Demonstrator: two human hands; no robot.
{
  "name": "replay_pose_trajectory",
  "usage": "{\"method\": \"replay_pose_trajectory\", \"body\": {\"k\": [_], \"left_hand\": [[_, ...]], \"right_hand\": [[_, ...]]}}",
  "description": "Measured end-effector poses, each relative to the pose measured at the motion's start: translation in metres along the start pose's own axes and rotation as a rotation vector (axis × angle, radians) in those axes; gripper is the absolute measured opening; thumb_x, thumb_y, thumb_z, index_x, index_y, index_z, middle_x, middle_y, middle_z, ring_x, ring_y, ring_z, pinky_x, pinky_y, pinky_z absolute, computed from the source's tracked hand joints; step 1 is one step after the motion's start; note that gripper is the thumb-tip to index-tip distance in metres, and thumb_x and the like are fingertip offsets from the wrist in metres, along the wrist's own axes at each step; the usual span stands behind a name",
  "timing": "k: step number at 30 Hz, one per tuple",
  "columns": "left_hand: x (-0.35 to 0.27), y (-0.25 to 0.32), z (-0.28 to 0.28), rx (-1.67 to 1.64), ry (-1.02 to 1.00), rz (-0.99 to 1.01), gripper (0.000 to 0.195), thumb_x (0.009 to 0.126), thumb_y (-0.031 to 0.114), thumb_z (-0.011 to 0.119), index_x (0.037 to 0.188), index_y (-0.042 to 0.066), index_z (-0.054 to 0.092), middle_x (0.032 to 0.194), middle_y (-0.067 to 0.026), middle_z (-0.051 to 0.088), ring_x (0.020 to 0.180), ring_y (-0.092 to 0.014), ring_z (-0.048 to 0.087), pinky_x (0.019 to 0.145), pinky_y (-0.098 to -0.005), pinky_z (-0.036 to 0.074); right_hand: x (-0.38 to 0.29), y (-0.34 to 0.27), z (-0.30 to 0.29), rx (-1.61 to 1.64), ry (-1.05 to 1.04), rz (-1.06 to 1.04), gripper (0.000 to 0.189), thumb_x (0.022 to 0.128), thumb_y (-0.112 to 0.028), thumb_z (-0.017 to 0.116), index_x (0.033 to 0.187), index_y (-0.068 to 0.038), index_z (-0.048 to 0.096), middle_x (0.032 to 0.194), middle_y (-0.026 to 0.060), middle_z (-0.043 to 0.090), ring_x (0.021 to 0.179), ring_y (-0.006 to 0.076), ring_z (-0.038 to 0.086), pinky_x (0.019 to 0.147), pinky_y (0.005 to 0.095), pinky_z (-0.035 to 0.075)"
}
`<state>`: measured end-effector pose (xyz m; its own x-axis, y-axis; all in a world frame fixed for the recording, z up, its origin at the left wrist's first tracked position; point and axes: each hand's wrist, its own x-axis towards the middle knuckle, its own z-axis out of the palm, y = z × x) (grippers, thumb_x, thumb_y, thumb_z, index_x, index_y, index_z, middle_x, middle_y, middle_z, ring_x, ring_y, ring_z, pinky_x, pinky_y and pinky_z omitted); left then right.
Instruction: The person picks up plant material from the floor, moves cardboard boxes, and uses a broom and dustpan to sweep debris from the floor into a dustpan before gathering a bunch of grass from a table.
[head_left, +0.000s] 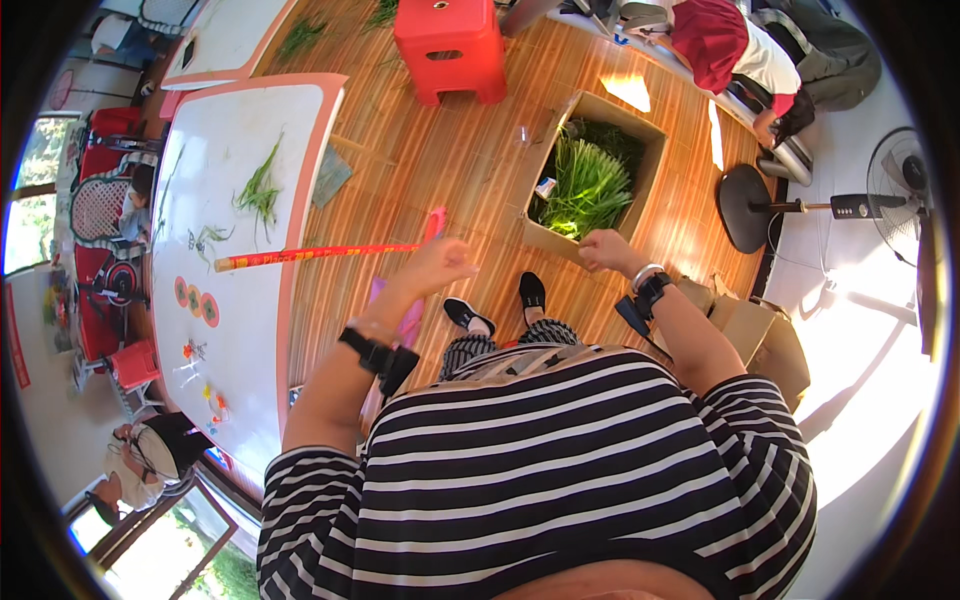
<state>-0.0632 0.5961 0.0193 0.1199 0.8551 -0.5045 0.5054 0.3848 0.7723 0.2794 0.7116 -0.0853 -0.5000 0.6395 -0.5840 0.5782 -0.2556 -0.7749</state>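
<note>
My left hand (442, 266) is raised over the floor with its fingers bent, near one end of a red stick (322, 256) that bears writing. Whether the hand touches the stick or holds anything thin cannot be made out. My right hand (606, 251) is curled at the near edge of an open cardboard box (652, 169); its inner fingers are hidden. Inside the box stands a thick bundle of long green grass-like stems (589, 187), with a small white packet (545, 187) at the side. The stick's other end lies over a white table (225, 157).
Loose green stems (260, 191) lie on the table. Beyond it, on the wooden floor, stands a red plastic stool (450, 49). A standing fan (896, 195) and flattened cardboard (750, 337) are at right. One person (750, 56) bends at upper right; another (142, 465) is at lower left.
</note>
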Motion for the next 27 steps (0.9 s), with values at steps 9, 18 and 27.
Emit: {"method": "replay_pose_trajectory", "body": {"k": [9, 18, 27], "left_hand": [[-0.205, -0.041, -0.084, -0.214, 0.3, -0.066, 0.038, 0.083, 0.023, 0.07, 0.112, 0.002, 0.059, 0.097, -0.0075, 0.065, 0.088, -0.014, 0.06, 0.078, -0.0302, 0.05], [-0.293, -0.089, -0.141, -0.048, 0.899, -0.085, 0.037, 0.073, 0.029, 0.077, 0.093, 0.001, 0.063, 0.082, -0.0108, 0.067, 0.076, -0.019, 0.064, 0.071, -0.0324, 0.052], [-0.255, -0.078, -0.149, -0.31, 1.027, -0.139, 0.064, 0.073, 0.021, 0.077, 0.126, 0.0, 0.047, 0.107, -0.0157, 0.058, 0.093, -0.022, 0.059, 0.081, -0.0338, 0.051]], "right_hand": [[-0.017, -0.103, 0.07, -0.213, -0.216, 0.076, 0.025, 0.084, -0.013, 0.061, 0.104, 0.001, 0.063, 0.08, 0.0089, 0.067, 0.061, 0.0128, 0.063, 0.049, 0.0255, 0.051], [0.043, -0.344, 0.154, -0.643, -0.083, -0.784, 0.045, 0.074, -0.034, 0.069, 0.104, -0.001, 0.063, 0.088, 0.0174, 0.066, 0.083, 0.0306, 0.065, 0.071, 0.0386, 0.051], [0.156, -0.481, 0.278, -0.992, 0.021, -0.872, 0.099, 0.065, -0.057, 0.072, 0.137, -0.001, 0.034, 0.137, 0.0249, 0.039, 0.126, 0.0363, 0.039, 0.102, 0.0464, 0.036]]}}
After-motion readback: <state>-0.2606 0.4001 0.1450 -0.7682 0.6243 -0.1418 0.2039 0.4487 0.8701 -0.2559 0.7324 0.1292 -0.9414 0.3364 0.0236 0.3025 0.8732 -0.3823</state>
